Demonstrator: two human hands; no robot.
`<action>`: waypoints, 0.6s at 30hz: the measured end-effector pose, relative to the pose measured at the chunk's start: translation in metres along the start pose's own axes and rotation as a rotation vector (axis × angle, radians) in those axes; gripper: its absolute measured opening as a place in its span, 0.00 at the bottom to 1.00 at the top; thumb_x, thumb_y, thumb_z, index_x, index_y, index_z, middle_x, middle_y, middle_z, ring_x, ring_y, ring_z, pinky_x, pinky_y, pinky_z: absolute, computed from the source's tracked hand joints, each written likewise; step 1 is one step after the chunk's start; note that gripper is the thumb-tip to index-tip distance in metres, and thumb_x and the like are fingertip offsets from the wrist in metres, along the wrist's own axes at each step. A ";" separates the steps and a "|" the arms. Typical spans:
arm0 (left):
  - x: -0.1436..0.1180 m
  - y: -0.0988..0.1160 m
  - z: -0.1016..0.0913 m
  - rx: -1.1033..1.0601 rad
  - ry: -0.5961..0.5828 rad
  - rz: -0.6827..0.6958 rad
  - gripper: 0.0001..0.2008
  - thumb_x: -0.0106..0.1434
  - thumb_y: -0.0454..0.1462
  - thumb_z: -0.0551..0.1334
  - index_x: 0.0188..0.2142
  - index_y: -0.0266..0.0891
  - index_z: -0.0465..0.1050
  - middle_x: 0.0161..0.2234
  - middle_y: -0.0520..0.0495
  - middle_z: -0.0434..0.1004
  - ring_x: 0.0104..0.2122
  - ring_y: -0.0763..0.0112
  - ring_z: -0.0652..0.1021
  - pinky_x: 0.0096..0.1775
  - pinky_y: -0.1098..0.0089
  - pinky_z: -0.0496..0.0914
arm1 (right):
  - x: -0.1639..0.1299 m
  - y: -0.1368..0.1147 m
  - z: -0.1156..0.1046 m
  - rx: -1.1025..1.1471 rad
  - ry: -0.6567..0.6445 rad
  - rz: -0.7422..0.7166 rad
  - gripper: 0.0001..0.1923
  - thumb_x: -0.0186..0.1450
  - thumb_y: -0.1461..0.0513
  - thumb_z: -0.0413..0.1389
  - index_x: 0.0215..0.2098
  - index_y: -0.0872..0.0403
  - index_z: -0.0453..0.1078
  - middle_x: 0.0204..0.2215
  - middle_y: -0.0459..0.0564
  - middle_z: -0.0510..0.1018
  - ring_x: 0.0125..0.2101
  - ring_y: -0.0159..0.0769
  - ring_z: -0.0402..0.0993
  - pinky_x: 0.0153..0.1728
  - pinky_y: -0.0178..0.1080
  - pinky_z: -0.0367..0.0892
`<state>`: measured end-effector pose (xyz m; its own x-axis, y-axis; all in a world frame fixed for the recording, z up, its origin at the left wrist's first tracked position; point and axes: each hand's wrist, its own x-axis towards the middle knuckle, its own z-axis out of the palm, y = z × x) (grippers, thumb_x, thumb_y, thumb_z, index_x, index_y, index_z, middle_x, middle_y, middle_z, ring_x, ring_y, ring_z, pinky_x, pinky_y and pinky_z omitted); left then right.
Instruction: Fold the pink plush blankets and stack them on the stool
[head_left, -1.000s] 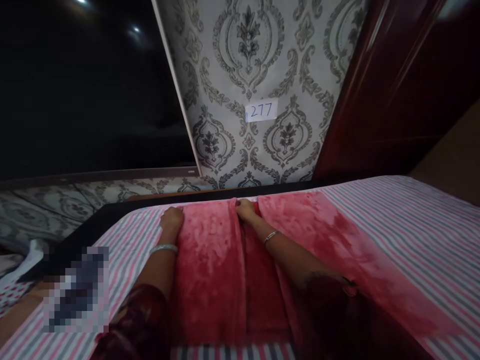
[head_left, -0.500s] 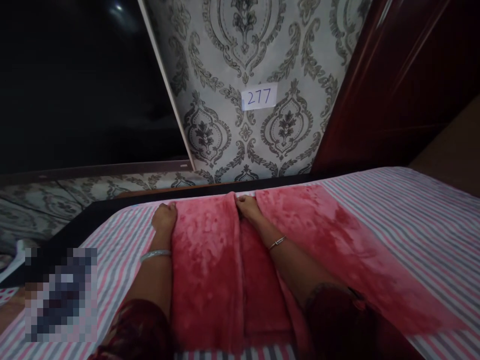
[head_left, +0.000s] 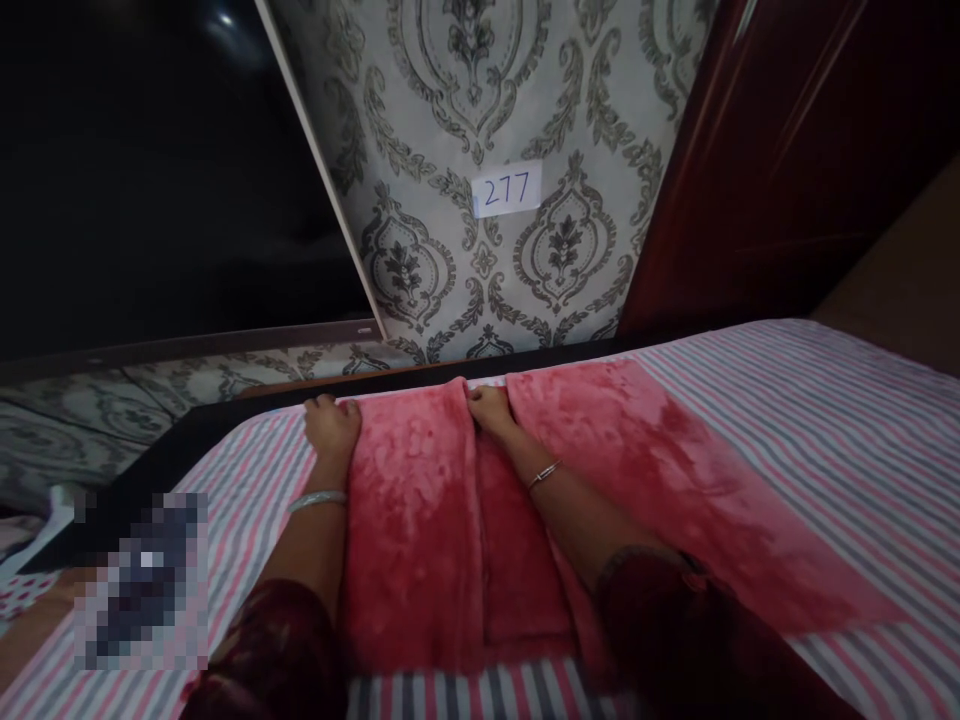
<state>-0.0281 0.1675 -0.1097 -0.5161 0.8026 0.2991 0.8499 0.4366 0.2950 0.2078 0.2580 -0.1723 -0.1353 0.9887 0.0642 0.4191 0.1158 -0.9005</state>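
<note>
Plush red fleece blanket [head_left: 420,520] spread lengthwise on the striped bed sheet [head_left: 787,420], far edge near the dark bed frame [head_left: 187,440]. Partly folded: a left panel doubled over toward the middle, a sunken strip between the forearms, a wider single layer [head_left: 675,480] running off to the right.

Left hand [head_left: 331,425] at the far left corner of the folded panel, fingers curled over the edge and pinching the fleece. Right hand [head_left: 489,408] at the far end of the central crease, fingers closed on the fold there. A silver bangle [head_left: 318,499] on the left wrist, a thin bracelet [head_left: 544,473] on the right.

Likely soft, limp and light to moderate in weight; no stiffness, so bound to sag and drape wherever unsupported. Velvety pile, mottled where the nap lies in different directions; probably grippy against the cotton sheet rather than slippery. Not fragile. Best taken at corners and along folded edges, as both hands do here, with a full pinch through both layers.

Behind the bed, damask-patterned wallpaper [head_left: 465,100] with a small paper label reading 277 [head_left: 507,189], and dark red wood [head_left: 787,150] at right.
</note>
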 end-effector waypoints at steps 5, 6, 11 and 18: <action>-0.020 0.041 -0.001 -0.065 -0.120 0.322 0.20 0.71 0.42 0.57 0.59 0.38 0.70 0.60 0.40 0.71 0.61 0.58 0.70 0.62 0.58 0.64 | -0.007 -0.006 -0.002 0.010 -0.061 -0.020 0.07 0.55 0.65 0.64 0.33 0.56 0.75 0.31 0.50 0.82 0.33 0.37 0.78 0.30 0.31 0.65; -0.026 0.048 0.001 -0.075 -0.179 0.409 0.22 0.70 0.43 0.57 0.61 0.38 0.69 0.62 0.40 0.69 0.64 0.59 0.67 0.63 0.60 0.61 | -0.009 -0.007 -0.003 0.025 -0.080 -0.032 0.11 0.54 0.67 0.64 0.36 0.56 0.75 0.34 0.50 0.82 0.34 0.37 0.78 0.32 0.31 0.66; -0.062 0.066 0.017 -0.043 -0.402 0.630 0.31 0.73 0.49 0.48 0.71 0.43 0.50 0.72 0.42 0.49 0.71 0.57 0.51 0.67 0.49 0.49 | -0.024 -0.013 -0.006 0.116 -0.153 -0.115 0.28 0.53 0.71 0.64 0.52 0.52 0.71 0.44 0.47 0.82 0.40 0.34 0.78 0.40 0.31 0.70; -0.082 0.063 0.033 0.111 -0.337 0.637 0.34 0.70 0.54 0.51 0.72 0.50 0.50 0.73 0.45 0.46 0.71 0.45 0.47 0.65 0.40 0.45 | -0.031 -0.012 -0.010 0.138 -0.089 -0.064 0.31 0.56 0.74 0.57 0.58 0.53 0.69 0.44 0.50 0.81 0.39 0.35 0.77 0.41 0.33 0.71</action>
<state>0.0713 0.1427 -0.1453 0.1279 0.9885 0.0813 0.9895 -0.1327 0.0574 0.2159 0.2270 -0.1597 -0.2395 0.9667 0.0902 0.2808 0.1579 -0.9467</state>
